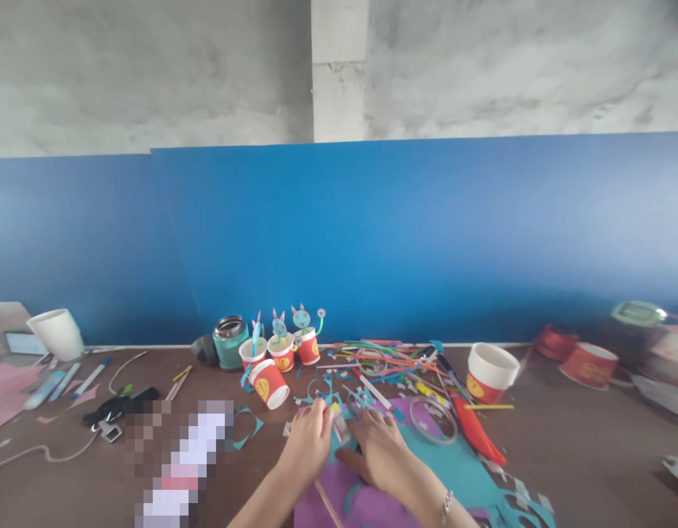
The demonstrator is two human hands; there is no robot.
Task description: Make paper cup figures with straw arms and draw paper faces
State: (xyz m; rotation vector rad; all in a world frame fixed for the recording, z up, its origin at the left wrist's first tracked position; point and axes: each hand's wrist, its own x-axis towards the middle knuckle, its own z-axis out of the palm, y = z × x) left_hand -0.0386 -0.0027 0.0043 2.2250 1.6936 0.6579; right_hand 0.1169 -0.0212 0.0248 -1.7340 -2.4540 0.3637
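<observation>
My left hand (308, 444) is closed, fingertips together beside a small yellow-and-white tube-like piece (340, 427); what it pinches, if anything, is hidden. Just to its right, my right hand (383, 449) curls over something dark that its fingers mostly cover. The right thumb points left, apart from the fingers. Both hands are over purple paper (330, 497) and teal paper (454, 463). A thin pale stick (328, 504) lies below the left hand. Behind the hands, teal paper scraps (319, 390) with cut-out holes are strewn about.
Red-and-white paper cups (269, 384) stand or lie at back left, several with teal cat-faced cut-outs (301, 317). A teal jar (231, 343) is beside them. At right are colourful pipe cleaners (382, 353), a tape roll (433, 420), a red pouch-like thing (476, 433) and a bigger cup (490, 372).
</observation>
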